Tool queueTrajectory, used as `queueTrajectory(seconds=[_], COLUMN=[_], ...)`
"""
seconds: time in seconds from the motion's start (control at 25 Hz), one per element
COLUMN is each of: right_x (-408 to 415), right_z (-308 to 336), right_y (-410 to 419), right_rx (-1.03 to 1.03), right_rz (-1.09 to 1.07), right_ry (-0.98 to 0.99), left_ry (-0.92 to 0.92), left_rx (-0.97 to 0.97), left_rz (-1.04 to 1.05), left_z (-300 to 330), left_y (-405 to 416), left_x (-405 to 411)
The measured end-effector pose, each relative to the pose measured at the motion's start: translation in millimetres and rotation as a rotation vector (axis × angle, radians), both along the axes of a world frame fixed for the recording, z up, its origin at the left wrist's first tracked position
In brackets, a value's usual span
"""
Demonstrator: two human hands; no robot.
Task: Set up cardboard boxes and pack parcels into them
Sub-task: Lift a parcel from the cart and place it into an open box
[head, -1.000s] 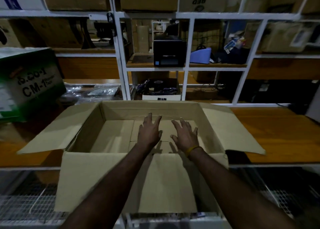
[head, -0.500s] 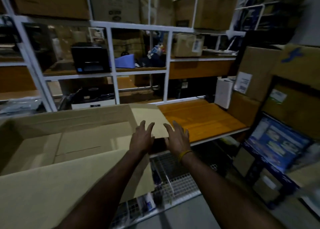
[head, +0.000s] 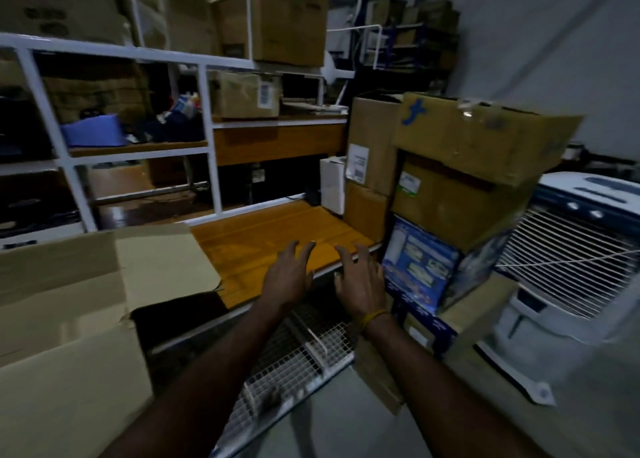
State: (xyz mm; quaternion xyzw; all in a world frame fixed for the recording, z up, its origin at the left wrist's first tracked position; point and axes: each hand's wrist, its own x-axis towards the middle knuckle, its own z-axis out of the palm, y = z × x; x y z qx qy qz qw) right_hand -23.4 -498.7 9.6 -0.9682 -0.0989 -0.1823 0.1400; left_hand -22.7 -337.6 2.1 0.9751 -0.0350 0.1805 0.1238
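Currently, both hands are extended forward over the front edge of the wooden shelf (head: 277,229), and neither one holds anything. The left hand (head: 289,277) has its fingers spread and slightly bent, palm down, above the orange-brown board. The right hand (head: 362,281) is just beside it, fingers likewise spread and loosely curved, with a yellow band (head: 374,317) around the wrist. The two hands are near each other but apart. The open cardboard box (head: 62,305) sits at the left end of the shelf, well apart from both hands; one of its side flaps (head: 162,260) lies outward, flat on the board, and its front flap hangs down toward the viewer. The inside of the box is not visible from this angle. Below the shelf edge, a white wire rack (head: 294,360) runs under the forearms. To the right of the hands stands a stack of boxes: a blue printed box (head: 420,263) low down, brown cartons above it, and a large brown carton with a blue mark (head: 478,135) on top. The right hand is close to the blue printed box; whether it touches it cannot be determined. A white cooler with a grille (head: 571,257) stands behind the stack on the right. White metal shelving (head: 207,139) at the rear carries further cartons.
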Motion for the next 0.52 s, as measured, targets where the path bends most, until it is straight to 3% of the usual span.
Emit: queueTrajectory(seconds=[0.52], right_x=[72], right_z=[18], right_y=[-157], right_rx=[0.047], right_rz=[-0.319], right_ry=[-0.120], left_ry=[-0.124], left_rx=[-0.076], left_rz=[-0.277], left_z=[23], left_y=[-160], left_x=[128])
